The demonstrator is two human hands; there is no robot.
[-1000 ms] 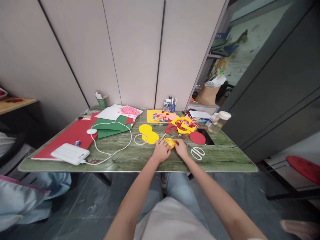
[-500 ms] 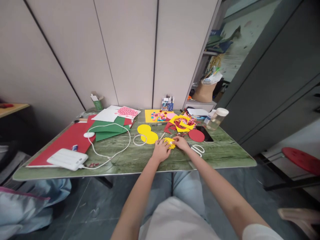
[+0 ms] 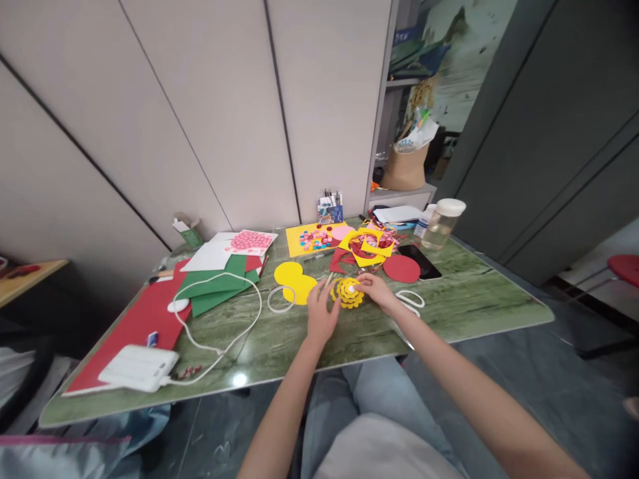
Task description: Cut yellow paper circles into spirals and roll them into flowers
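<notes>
A scalloped yellow paper spiral (image 3: 347, 301) lies on the green table in front of me, a small white spot near its middle. My right hand (image 3: 378, 293) reaches in from the right, its thumb and forefinger pinching the spiral by the white spot. To the left of the paper, my left hand (image 3: 322, 314) rests with its fingers spread, the fingertips close to the spiral's left edge. A thin pencil-like stick (image 3: 329, 279) shows just beyond the left fingers. Two yellow paper circles (image 3: 298, 290) overlap to the left.
A white tape ring (image 3: 281, 299) lies left of my hands. Scissors (image 3: 412, 299), a red circle (image 3: 402, 269), a phone (image 3: 424, 261) and a bottle (image 3: 443, 225) are to the right. Paper scraps (image 3: 369, 246) lie behind. Left are green sheets (image 3: 214, 287), a cable and a power bank (image 3: 138, 368).
The camera view has shifted and tilted. My left hand has drawn slightly away from the yellow paper, which now shows its layered spiral shape. My right hand stays at its right side.
</notes>
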